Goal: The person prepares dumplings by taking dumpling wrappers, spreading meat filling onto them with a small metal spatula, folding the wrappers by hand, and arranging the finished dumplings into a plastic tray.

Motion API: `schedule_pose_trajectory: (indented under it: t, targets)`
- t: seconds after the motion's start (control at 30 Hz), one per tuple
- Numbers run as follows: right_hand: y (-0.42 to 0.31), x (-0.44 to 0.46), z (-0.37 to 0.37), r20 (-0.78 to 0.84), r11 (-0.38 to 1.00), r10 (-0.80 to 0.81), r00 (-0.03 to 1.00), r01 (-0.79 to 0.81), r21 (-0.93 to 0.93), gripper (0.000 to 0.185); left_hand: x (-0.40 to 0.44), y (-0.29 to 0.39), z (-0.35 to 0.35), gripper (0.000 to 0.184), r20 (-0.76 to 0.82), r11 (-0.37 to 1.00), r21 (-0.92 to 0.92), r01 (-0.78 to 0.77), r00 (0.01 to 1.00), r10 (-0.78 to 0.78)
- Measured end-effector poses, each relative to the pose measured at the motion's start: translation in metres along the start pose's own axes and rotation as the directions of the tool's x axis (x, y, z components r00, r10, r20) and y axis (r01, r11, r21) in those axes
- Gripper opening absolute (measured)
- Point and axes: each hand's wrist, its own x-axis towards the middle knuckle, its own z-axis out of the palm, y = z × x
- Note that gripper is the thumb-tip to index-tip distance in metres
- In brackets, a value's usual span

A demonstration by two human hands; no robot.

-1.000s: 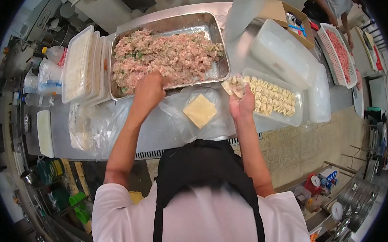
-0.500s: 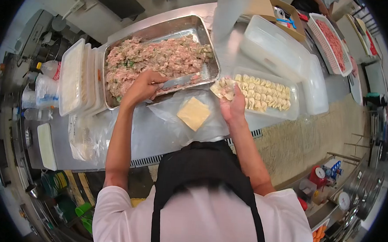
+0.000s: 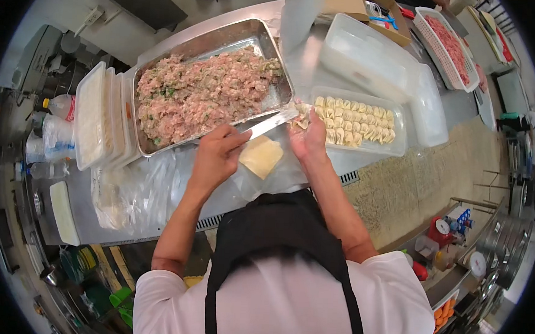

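Observation:
My left hand (image 3: 219, 155) is closed round the handle of a flat metal spatula (image 3: 273, 122). Its blade tip meets a wonton wrapper (image 3: 300, 115) held in my right hand (image 3: 310, 136). That wrapper is partly folded around some filling, and the fingers cover part of it. Below the blade, a stack of square yellow wrappers (image 3: 261, 157) lies on plastic sheeting. Beside my right hand, a clear plastic tub (image 3: 400, 134) contains rows of folded wontons (image 3: 356, 122). A large steel tray (image 3: 223, 37) of minced meat filling (image 3: 205, 91) stands beyond my left hand.
Lidded plastic containers (image 3: 94, 118) stand upright left of the tray. Translucent tubs (image 3: 370, 57) lie behind the wontons. Farther right is a white basket (image 3: 430, 45) of meat, with a cardboard box (image 3: 396, 28) nearby. A white board (image 3: 64, 212) rests at the left edge.
My left hand has brought the spatula from the tray's near edge over to the wrapper in my right hand. The wrapper, open before, is now gathered around the filling.

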Motion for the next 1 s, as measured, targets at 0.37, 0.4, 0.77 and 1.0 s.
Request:
schedule_pose_trajectory:
  t: [0.37, 0.4, 0.77, 1.0]
  targets:
    - [-0.017, 0.009, -0.022, -0.016, 0.991, -0.117, 0.993, 0.116, -0.060, 0.044, 0.022, -0.045, -0.038, 0.038, 0.063, 0.949, 0.301, 0.090, 0.991, -0.114]
    - [-0.017, 0.008, -0.017, -0.025, 0.992, -0.111, 0.993, 0.110, -0.057, 0.044, 0.029, -0.061, -0.033, 0.039, 0.128, 0.919, 0.385, 0.083, 0.982, -0.142]
    - [-0.017, 0.010, -0.031, 0.063, 0.985, -0.106, 0.992, 0.113, -0.129, 0.049, 0.070, -0.087, -0.030, 0.052, 0.431, 0.994, 0.106, -0.009, 0.902, -0.038]
    - [-0.002, -0.007, 0.001, 0.051, 0.999, 0.015, 0.999, -0.013, -0.046, 0.049, 0.033, -0.051, -0.020, 0.049, 0.342, 0.935, -0.315, 0.164, 0.938, -0.050]
